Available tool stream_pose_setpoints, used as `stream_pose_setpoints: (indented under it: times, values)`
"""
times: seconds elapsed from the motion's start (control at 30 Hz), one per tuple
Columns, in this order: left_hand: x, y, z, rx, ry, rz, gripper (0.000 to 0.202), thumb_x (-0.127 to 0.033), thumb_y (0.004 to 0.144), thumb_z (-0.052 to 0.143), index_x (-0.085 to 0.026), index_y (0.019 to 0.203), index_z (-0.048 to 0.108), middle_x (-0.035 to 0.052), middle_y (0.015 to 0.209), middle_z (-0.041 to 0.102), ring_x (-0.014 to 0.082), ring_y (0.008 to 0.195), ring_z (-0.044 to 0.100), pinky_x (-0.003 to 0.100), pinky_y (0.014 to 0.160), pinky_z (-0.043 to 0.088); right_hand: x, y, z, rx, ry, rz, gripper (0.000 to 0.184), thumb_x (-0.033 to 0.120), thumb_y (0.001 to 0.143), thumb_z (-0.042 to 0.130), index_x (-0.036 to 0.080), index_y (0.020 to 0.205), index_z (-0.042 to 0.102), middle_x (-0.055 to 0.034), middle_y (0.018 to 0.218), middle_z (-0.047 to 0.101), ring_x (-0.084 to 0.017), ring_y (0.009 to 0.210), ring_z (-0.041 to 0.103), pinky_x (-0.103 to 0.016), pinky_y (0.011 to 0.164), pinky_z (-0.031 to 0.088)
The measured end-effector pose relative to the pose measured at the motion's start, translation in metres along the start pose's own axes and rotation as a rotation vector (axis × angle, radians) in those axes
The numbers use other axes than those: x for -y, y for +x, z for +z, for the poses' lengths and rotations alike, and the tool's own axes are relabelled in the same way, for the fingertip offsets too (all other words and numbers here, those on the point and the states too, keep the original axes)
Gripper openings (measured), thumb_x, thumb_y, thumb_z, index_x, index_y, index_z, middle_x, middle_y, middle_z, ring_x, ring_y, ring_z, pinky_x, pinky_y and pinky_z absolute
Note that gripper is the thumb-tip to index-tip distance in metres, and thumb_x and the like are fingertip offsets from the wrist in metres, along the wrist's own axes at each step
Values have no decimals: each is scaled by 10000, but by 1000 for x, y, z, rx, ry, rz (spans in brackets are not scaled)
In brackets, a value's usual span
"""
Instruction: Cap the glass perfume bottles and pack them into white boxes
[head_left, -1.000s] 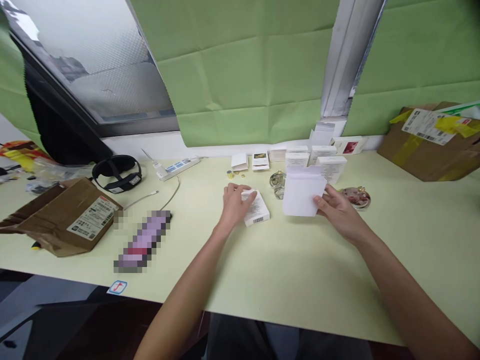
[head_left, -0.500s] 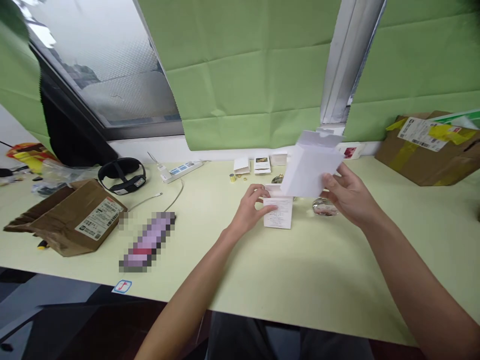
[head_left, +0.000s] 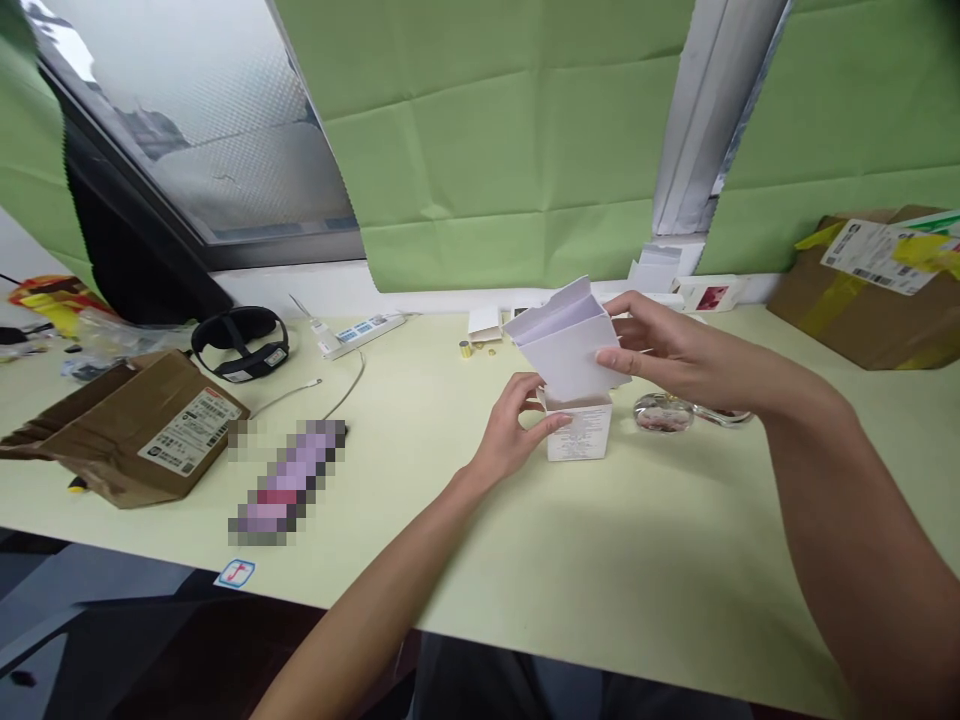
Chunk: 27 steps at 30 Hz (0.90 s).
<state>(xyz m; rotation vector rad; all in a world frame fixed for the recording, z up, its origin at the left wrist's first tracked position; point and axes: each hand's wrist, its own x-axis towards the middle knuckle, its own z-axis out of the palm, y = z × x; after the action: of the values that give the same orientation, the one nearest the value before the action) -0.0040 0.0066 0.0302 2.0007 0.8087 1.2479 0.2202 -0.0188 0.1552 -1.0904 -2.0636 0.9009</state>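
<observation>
A small white printed box stands upright on the pale yellow-green table. My left hand pinches its left side with thumb and fingers. My right hand holds a white folded cardboard insert, tilted, with its lower end at the box's open top. A round glass bottle lies just right of the box, under my right wrist.
More small white boxes stand at the back by the green paper. Brown parcels sit at the far left and far right. A black headband, a power strip and a white cable lie at the back left.
My right hand swung the white insert left and down onto the box's top. My left hand stood the box upright and shifted it slightly right.
</observation>
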Motion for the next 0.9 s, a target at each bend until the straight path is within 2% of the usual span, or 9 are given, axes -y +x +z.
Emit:
stream_pose_setpoints:
  times: [0.17, 0.3, 0.47, 0.7, 0.9]
  values:
    - [2, 0, 2, -15, -63, -37, 423, -376, 825, 697, -251, 1202, 553, 76, 1189, 550, 176, 1006, 578, 335, 860, 553, -4, 5, 5, 74, 5, -1, 301, 503, 905, 544, 336, 1154, 516, -16, 1139, 692, -290, 1046, 643, -439, 829, 537]
    - [5, -1, 4, -23, -84, -49, 451, -354, 813, 715, -251, 1218, 548, 73, 1194, 583, 184, 1021, 600, 349, 877, 550, -6, 7, 9, 107, -12, -8, 277, 482, 902, 558, 338, 1134, 509, -2, 1137, 693, -278, 1038, 644, -427, 834, 522]
    - [3, -2, 5, -22, -86, -44, 462, -353, 814, 714, -252, 1231, 543, 75, 1219, 583, 198, 1064, 599, 357, 900, 544, -11, 7, 9, 91, -51, 12, 288, 496, 899, 555, 347, 1139, 499, -2, 1132, 690, -277, 1013, 650, -417, 821, 515]
    - [1, -1, 3, -33, -82, -37, 386, -363, 814, 710, -251, 1158, 576, 63, 1164, 544, 165, 985, 583, 327, 858, 553, -20, 5, 2, 5, -70, 65, 320, 498, 840, 636, 339, 1097, 533, -9, 930, 721, -274, 882, 656, -387, 699, 538]
    - [0, -1, 4, -14, -117, -51, 390, -350, 829, 697, -256, 1185, 566, 59, 1174, 544, 167, 1016, 581, 313, 861, 549, -26, 6, 2, 26, -118, 16, 323, 534, 817, 635, 338, 1061, 553, -14, 961, 676, -256, 903, 635, -353, 679, 554]
